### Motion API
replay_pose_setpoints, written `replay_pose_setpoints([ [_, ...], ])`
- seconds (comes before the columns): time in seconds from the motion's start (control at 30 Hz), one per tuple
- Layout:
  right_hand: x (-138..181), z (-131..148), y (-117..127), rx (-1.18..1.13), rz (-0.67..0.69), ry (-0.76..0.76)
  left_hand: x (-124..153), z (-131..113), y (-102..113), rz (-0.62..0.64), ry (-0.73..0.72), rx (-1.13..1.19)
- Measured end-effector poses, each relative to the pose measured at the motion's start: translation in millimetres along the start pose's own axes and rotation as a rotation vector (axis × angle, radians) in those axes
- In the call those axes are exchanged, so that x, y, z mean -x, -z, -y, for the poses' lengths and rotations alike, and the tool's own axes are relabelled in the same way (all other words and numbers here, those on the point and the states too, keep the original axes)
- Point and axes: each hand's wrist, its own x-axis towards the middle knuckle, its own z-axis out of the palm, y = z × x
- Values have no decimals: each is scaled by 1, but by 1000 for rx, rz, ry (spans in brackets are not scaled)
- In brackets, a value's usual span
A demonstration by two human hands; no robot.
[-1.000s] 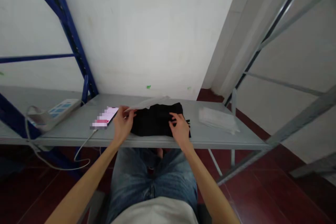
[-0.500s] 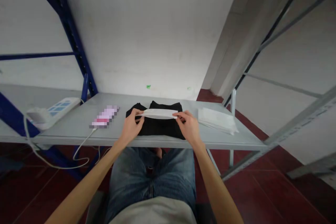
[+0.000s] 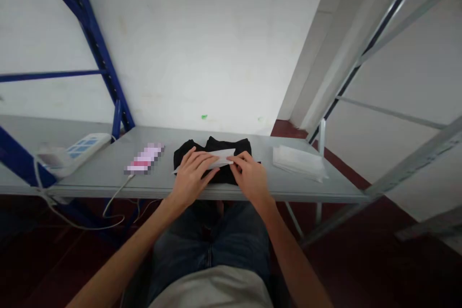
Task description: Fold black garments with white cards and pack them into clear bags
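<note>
A narrow, folded white sheet (image 3: 223,153), seemingly paper, is held over a bunched black cloth (image 3: 227,145) near the front of the shelf. My left hand (image 3: 192,174) lies across the sheet's left part, fingers together on top and thumb towards its near edge. Only a pointed left tip shows past that hand. At the other end, my right hand (image 3: 250,173) pinches the sheet between thumb and fingers. The hands hide part of the black cloth, whose kind I cannot make out.
To the right lies a stack of thin white sheets (image 3: 299,161). A phone (image 3: 145,158), blurred out, rests on the left with a white cable (image 3: 119,196) attached. Beyond it is a white power strip (image 3: 84,149). Blue posts (image 3: 97,48) and a wall bound the grey shelf (image 3: 144,189).
My left hand has shifted from pinching the sheet's left end to lying across it. My right hand has moved slightly left, and the sheet now tilts down to the left.
</note>
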Motion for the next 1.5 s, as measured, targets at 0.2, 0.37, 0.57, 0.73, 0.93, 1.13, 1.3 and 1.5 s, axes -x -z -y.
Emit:
replay_pose_setpoints([
  [0.2,1,2,0,-75,-16,158,9,9,-15,-27,-23,121],
  [0.37,1,2,2,-153,-64,227,4,-2,-5,-120,6,158],
  [0.57,4,9,1,-132,-71,256,-4,-19,2,-181,-72,174],
  [0.73,2,6,-7,-176,-112,217,-3,-10,-5,-184,-103,131],
  [0.93,-6,-15,3,-286,-213,52,-1,20,-3,-132,-119,-12],
  [1.13,-11,-45,20,-344,-310,-159,1,43,2,-25,-1,-30],
  [1.3,-10,-52,28,-278,-309,-334,0,43,4,12,104,31],
  [1.5,-4,-25,26,-389,71,-200,2,27,-5,2,193,248],
])
